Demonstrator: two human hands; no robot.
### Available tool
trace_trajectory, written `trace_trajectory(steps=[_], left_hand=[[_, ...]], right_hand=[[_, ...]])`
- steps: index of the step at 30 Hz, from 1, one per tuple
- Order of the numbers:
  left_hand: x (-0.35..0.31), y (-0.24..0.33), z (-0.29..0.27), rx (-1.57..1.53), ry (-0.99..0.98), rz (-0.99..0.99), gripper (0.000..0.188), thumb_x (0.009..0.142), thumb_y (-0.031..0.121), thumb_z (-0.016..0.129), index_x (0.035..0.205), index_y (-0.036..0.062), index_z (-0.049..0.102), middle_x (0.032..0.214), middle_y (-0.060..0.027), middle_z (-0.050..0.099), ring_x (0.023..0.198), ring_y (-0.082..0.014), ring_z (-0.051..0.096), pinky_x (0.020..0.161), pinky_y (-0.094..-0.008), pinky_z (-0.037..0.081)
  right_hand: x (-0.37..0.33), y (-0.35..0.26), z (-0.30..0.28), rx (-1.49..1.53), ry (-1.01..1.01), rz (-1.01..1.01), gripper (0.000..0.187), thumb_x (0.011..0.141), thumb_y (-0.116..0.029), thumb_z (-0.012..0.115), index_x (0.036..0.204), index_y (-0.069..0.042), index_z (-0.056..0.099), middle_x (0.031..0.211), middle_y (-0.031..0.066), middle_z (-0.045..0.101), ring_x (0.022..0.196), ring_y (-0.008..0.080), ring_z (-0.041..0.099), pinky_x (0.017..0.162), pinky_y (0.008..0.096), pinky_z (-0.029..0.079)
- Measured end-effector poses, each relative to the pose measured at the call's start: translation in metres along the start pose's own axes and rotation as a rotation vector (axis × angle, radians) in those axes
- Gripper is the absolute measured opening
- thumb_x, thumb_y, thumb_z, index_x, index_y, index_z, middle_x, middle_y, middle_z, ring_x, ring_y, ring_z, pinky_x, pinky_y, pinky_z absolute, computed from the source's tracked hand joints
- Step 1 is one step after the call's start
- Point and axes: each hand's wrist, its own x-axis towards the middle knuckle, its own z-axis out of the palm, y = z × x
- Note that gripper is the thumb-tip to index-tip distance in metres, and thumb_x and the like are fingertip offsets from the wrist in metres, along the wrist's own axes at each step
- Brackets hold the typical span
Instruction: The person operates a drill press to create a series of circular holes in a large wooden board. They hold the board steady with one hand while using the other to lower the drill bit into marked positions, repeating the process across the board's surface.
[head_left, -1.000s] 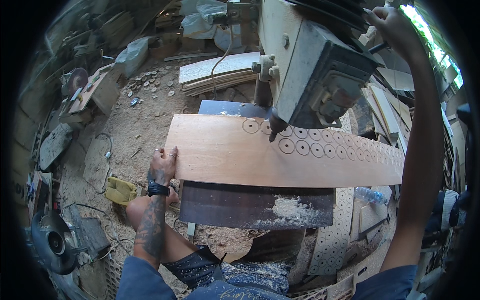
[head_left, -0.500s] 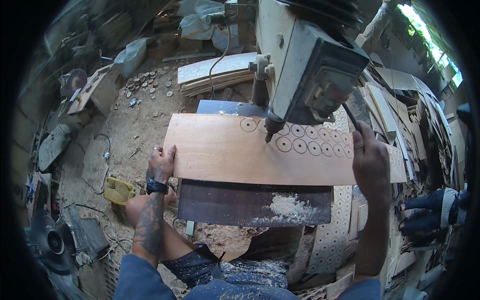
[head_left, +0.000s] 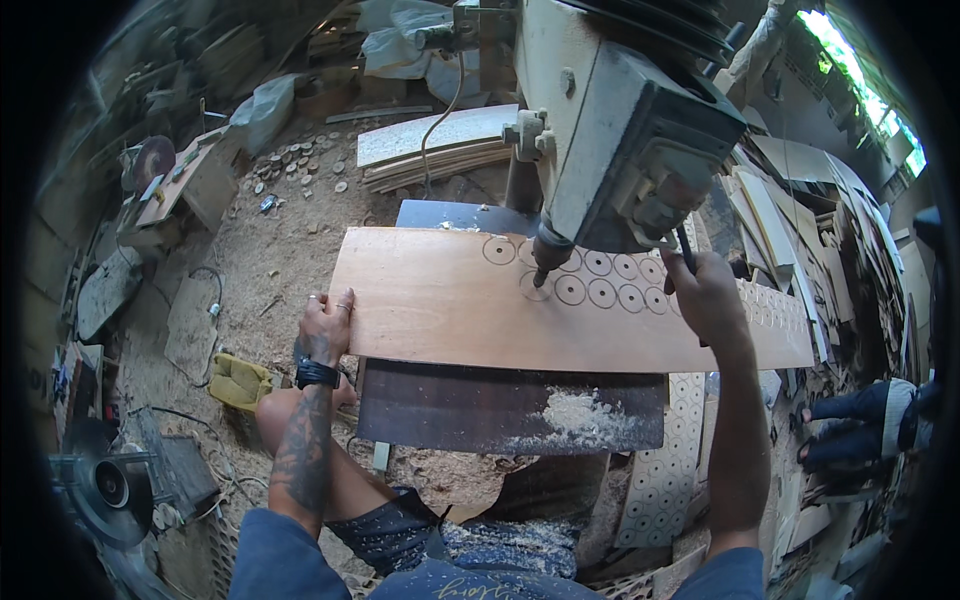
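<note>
A long plywood board [head_left: 440,305] lies across the dark table of a drill press [head_left: 610,150]. My left hand [head_left: 325,325] grips the board's left end, thumb on top. My right hand [head_left: 712,295] is closed round the black feed lever [head_left: 687,248] on the machine's right side. The cutter [head_left: 541,268] is down on the board, and a faint new ring shows round its tip. Rows of cut circles with centre holes run from there to the right. The right arm covers part of those rows.
Sawdust [head_left: 575,415] is heaped on the dark table [head_left: 480,410]. A perforated board [head_left: 655,480] stands below at the right. Wood offcuts [head_left: 800,210] are piled at the right, where another person's legs [head_left: 860,420] show. Stacked boards [head_left: 430,150] lie behind, and a circular blade [head_left: 110,485] sits lower left.
My right hand has pulled the feed lever down and leftward. The cutter has come down onto the board, where a new ring now shows. My left hand has barely moved.
</note>
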Motion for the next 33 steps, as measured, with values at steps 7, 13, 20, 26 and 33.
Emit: trace_trajectory(steps=[7, 13, 20, 26, 33], left_hand=[[0.000, 0.001, 0.002, 0.027, 0.015, 0.007, 0.066, 0.084, 0.057, 0.070, 0.106, -0.0043, 0.065, 0.096, -0.0275, 0.069, 0.092, -0.0401, 0.069, 0.079, -0.0453, 0.053], [0.001, -0.003, 0.004, 0.034, 0.014, 0.006, 0.062, 0.085, 0.057, 0.069, 0.106, -0.0016, 0.065, 0.096, -0.0268, 0.069, 0.092, -0.0409, 0.068, 0.079, -0.0463, 0.053], [0.002, -0.001, 0.001, 0.043, -0.033, -0.018, 0.062, 0.086, 0.056, 0.067, 0.113, 0.0007, 0.064, 0.103, -0.0277, 0.069, 0.099, -0.0434, 0.067, 0.083, -0.0474, 0.053], [0.003, -0.004, 0.002, 0.046, -0.059, -0.036, 0.065, 0.086, 0.057, 0.066, 0.116, -0.0005, 0.063, 0.105, -0.0289, 0.069, 0.102, -0.0436, 0.067, 0.086, -0.0471, 0.052], [0.029, -0.023, 0.003, -0.020, -0.236, 0.025, 0.067, 0.088, 0.052, 0.067, 0.111, -0.0109, 0.062, 0.104, -0.0276, 0.069, 0.095, -0.0372, 0.068, 0.084, -0.0427, 0.051]], right_hand=[[0.005, 0.026, 0.039, 0.141, 0.186, -0.182, 0.049, 0.098, -0.037, 0.059, 0.071, 0.004, 0.064, 0.051, 0.0078, 0.053, 0.049, 0.0151, 0.050, 0.050, 0.0360, 0.040], [0.016, 0.042, 0.064, 0.145, 0.303, -0.279, 0.048, 0.100, -0.035, 0.057, 0.071, 0.003, 0.062, 0.050, 0.0112, 0.054, 0.047, 0.0210, 0.052, 0.051, 0.0388, 0.040], [0.029, 0.050, 0.086, 0.128, 0.445, -0.419, 0.043, 0.100, -0.029, 0.058, 0.069, 0.000, 0.060, 0.050, 0.0133, 0.052, 0.044, 0.0265, 0.052, 0.049, 0.0398, 0.039], [0.040, 0.060, 0.099, 0.110, 0.488, -0.423, 0.042, 0.100, -0.028, 0.059, 0.068, -0.001, 0.058, 0.050, 0.0144, 0.050, 0.045, 0.0297, 0.054, 0.049, 0.0413, 0.040], [0.019, 0.039, 0.074, 0.048, 0.259, -0.247, 0.032, 0.099, -0.027, 0.060, 0.083, 0.000, 0.059, 0.062, 0.0170, 0.059, 0.056, 0.0337, 0.060, 0.056, 0.0441, 0.044]])
